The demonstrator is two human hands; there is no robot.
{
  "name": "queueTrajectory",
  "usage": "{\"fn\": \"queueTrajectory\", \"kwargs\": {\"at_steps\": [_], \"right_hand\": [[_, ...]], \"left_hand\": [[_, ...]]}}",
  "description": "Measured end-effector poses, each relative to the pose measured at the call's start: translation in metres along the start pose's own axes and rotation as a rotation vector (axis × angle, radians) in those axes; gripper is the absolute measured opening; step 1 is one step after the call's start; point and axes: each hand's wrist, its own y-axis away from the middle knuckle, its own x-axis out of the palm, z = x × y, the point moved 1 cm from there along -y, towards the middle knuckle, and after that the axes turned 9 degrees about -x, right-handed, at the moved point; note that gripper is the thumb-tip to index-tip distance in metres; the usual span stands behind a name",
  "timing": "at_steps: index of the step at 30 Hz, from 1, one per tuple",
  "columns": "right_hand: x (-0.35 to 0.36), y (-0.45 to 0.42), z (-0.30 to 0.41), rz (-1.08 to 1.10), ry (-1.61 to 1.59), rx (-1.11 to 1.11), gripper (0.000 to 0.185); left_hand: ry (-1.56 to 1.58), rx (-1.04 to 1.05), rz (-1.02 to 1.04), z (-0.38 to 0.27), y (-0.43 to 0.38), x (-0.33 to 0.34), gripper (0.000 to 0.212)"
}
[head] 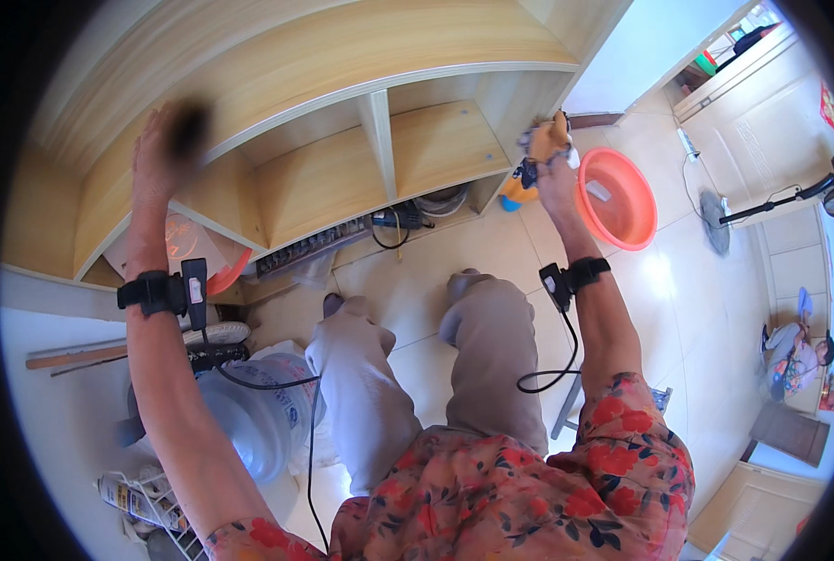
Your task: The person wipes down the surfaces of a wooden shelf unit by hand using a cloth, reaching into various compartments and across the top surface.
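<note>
My left hand (154, 158) reaches up to the wooden shelf unit (304, 77) at the left. A dark blurred patch covers part of its palm side, so I cannot tell whether it holds anything. My right hand (556, 172) is at the unit's right side panel, shut on a crumpled orange and dark patterned cloth (549, 140). Just right of that hand, a pink-orange plastic basin (617, 200) stands on the tiled floor, with a pale item inside. Each wrist carries a strap with a black device and a cable.
A corded power tool (397, 216) lies beneath the lower compartments. Large clear water bottles (248, 421) and a white wire rack (154, 512) stand at the left. At the right are a floor fan (767, 207), a door (757, 112) and a seated person (795, 361).
</note>
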Motion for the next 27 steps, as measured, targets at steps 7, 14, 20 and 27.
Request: {"fn": "queueTrajectory", "kwargs": {"at_steps": [7, 14, 20, 27], "right_hand": [[-0.052, -0.011, 0.058, -0.505, -1.048, 0.476, 0.029], [-0.027, -0.089, 0.112, -0.538, -0.396, -0.054, 0.038], [0.009, -0.029, 0.204, -0.401, -0.234, -0.624, 0.041], [0.031, -0.003, 0.261, -0.226, 0.129, -1.147, 0.042]], "left_hand": [[-0.102, 0.094, -0.129, 0.017, 0.004, 0.010, 0.052], [-0.169, 0.130, -0.136, 0.014, 0.005, -0.001, 0.055], [0.008, 0.002, -0.049, 0.006, 0.002, 0.007, 0.053], [-0.236, 0.236, -0.112, 0.022, -0.002, 0.015, 0.035]]}}
